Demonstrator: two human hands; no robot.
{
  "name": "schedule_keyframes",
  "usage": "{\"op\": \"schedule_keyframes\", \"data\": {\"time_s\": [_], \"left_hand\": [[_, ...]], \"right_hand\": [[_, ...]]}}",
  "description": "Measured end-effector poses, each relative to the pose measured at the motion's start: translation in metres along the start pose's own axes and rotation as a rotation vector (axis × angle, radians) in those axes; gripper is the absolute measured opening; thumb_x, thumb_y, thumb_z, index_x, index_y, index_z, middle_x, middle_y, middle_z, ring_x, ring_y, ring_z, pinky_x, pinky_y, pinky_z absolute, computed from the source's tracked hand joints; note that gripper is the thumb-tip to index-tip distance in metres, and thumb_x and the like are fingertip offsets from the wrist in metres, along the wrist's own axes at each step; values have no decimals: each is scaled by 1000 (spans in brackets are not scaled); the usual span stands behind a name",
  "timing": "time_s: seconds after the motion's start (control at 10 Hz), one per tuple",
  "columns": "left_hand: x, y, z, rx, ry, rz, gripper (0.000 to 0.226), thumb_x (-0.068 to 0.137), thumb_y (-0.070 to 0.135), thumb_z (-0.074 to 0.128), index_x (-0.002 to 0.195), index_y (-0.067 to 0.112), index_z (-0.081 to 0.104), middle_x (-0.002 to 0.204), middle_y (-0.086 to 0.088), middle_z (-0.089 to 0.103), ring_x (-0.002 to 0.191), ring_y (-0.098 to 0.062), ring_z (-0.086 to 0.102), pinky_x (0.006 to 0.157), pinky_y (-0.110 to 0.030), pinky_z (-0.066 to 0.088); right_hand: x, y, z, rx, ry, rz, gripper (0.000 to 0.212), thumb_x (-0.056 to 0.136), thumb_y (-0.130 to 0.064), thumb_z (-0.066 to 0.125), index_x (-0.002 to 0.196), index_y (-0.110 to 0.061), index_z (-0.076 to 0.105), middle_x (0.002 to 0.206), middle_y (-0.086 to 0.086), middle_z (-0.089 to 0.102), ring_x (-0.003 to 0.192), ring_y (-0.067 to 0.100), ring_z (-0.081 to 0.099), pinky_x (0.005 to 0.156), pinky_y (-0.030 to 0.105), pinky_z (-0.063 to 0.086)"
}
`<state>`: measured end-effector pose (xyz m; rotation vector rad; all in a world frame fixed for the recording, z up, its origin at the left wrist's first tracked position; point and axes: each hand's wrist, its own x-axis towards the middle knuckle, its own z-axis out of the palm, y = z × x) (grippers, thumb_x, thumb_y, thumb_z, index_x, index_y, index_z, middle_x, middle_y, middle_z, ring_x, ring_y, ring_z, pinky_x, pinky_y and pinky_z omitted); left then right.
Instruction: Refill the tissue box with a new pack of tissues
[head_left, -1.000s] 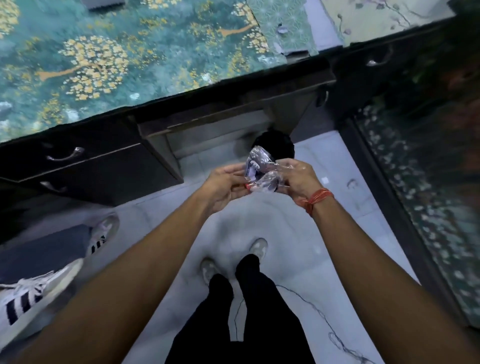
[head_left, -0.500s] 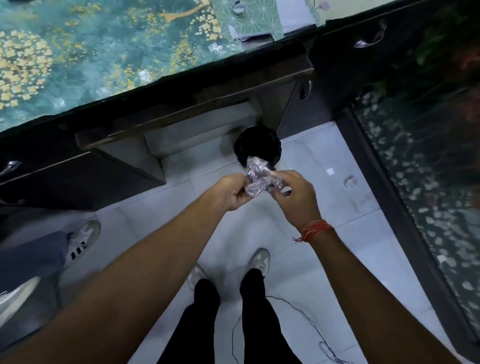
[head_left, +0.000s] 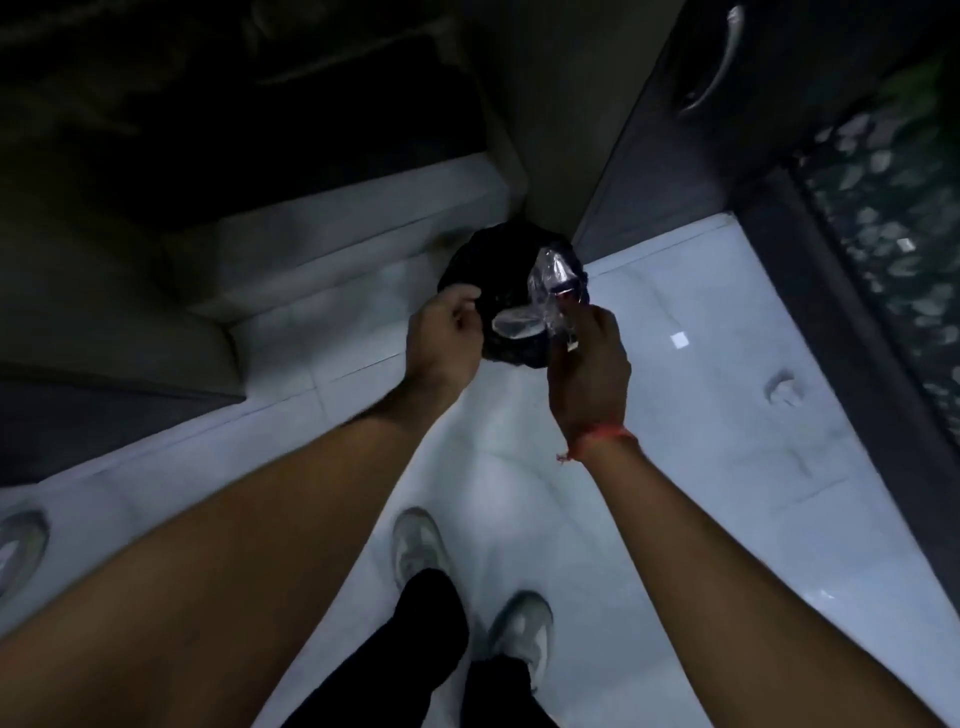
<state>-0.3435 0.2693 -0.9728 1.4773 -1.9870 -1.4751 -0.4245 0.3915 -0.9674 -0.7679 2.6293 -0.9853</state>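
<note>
A crumpled clear plastic wrapper (head_left: 545, 296) hangs over a small bin lined with a black bag (head_left: 498, 260) on the floor. My right hand (head_left: 587, 364) pinches the wrapper from its near side. My left hand (head_left: 447, 338) sits at the bin's left rim with its fingers curled in and nothing visible in them. The tissue box and the tissues are out of view.
The bin stands on pale floor tiles (head_left: 701, 415) at the foot of a dark desk leg (head_left: 639, 171). A drawer handle (head_left: 717, 62) shows at the upper right. My shoes (head_left: 421, 545) are below, and another person's shoe (head_left: 21, 545) is at the left edge.
I have leaned down and forward, so the desk top has left the view. My left hand has let go of the wrapper, and my right hand has carried it over the bin.
</note>
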Motion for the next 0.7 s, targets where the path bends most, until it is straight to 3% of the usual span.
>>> {"op": "schedule_keyframes", "data": {"time_s": [0.2,0.3,0.4,0.5,0.6,0.7], "left_hand": [[91,-74,43,113,-63,71,32,96,9,52,126,13,64,121,-7,69,111,-20,63,98,-25,48],[117,-99,50,149,-93,66,32,96,19,56,127,15,63,121,-5,68,113,-20,63,100,-28,49],[120,-102,47,142,-148,-9,36,96,26,57,131,17,59,126,-3,65,116,-18,60,96,-21,44],[104,-89,29,87,-106,-41,35,96,24,58,130,16,61,126,-4,66,115,-19,61,97,-21,44],[73,-60,0,26,-42,-41,29,95,19,58,123,14,64,119,-5,69,110,-19,63,99,-28,49],[36,-27,-34,-71,36,-12,25,94,14,57,118,11,66,108,-5,70,101,-19,63,92,-22,49]], "right_hand": [[76,60,133,-224,-55,38,44,92,-17,48,135,-18,51,129,15,52,109,40,57,87,46,52],[97,83,172,-555,-222,102,67,86,-23,59,146,-16,31,143,18,39,124,42,42,96,54,41],[99,85,183,-698,-335,115,85,84,-34,62,152,-13,14,157,20,20,134,41,32,103,60,30],[90,62,165,-596,-251,88,67,87,-40,56,144,-15,32,152,16,31,130,39,37,100,60,31],[74,25,127,-359,-200,44,51,87,-32,58,132,-11,49,138,16,45,122,39,44,97,53,43],[54,-19,84,-14,-176,-47,40,84,-14,59,123,-5,59,124,20,56,115,36,53,97,41,47]]}}
